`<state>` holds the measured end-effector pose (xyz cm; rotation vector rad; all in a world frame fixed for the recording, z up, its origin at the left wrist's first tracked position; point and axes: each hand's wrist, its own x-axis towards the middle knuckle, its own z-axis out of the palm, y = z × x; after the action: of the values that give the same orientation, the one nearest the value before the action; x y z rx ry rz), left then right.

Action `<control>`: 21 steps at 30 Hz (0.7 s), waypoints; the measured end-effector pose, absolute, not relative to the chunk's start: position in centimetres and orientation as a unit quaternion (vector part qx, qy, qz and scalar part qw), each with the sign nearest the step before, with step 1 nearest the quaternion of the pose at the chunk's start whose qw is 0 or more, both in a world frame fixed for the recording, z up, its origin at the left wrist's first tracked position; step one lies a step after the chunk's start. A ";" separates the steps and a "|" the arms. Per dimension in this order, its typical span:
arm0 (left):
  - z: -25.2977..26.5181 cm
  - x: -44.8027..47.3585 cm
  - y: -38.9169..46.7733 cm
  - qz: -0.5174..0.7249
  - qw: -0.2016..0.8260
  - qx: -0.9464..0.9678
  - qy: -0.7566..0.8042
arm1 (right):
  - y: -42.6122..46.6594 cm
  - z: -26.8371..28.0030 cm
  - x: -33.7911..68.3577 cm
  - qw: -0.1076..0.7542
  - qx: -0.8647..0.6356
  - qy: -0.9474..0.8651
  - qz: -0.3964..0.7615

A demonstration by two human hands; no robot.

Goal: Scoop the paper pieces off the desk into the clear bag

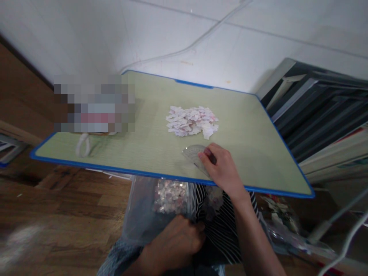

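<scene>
Pinching at one end, the right hand (pixel 222 166) has the clear, half-round plastic plate with fine markings (pixel 191 153), on the near side of the loose pile of torn white paper scraps (pixel 192 120). Thumb and fingers (pixel 216 148) are clamped on that plate, gripping the end away to the right, with the rounded left part sticking out free. It sits over the pale green tabletop with a blue rim (pixel 244 130), and whether its lower edge touches, I can't tell.

Nice hold, and here's what good handling would call for: a light but firm pinch, since smooth plastic could swivel when held at one end. A steady wrist matters too, with small, slow movements, because those thin scraps look ready to scatter at a knock or a puff of air. That pile has a ragged near edge, right by the plate, so care belongs there most.

Down below, nearer the body than the pile, the left hand (pixel 184 234) is curled beside the translucent plastic bin (pixel 139 226). Are its fingers gripping anything? Can't tell from this angle. Resting well clear of the pile, it at least leaves those scraps undisturbed.
</scene>
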<state>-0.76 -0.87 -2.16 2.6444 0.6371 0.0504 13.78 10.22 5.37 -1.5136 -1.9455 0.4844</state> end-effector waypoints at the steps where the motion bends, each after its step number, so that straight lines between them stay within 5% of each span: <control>1: -2.1 -0.8 -0.9 0.015 0.209 0.951 0.228 | 10.2 5.4 13.4 0.303 -0.560 -0.746 0.195; 21: -1.9 -0.8 -1.0 0.018 0.207 0.951 0.230 | 10.6 5.3 12.0 0.235 -0.471 -0.797 0.295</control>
<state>-0.82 -0.98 -1.90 2.6477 0.6397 0.0491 11.95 10.56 5.35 -1.2929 -2.1876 0.8089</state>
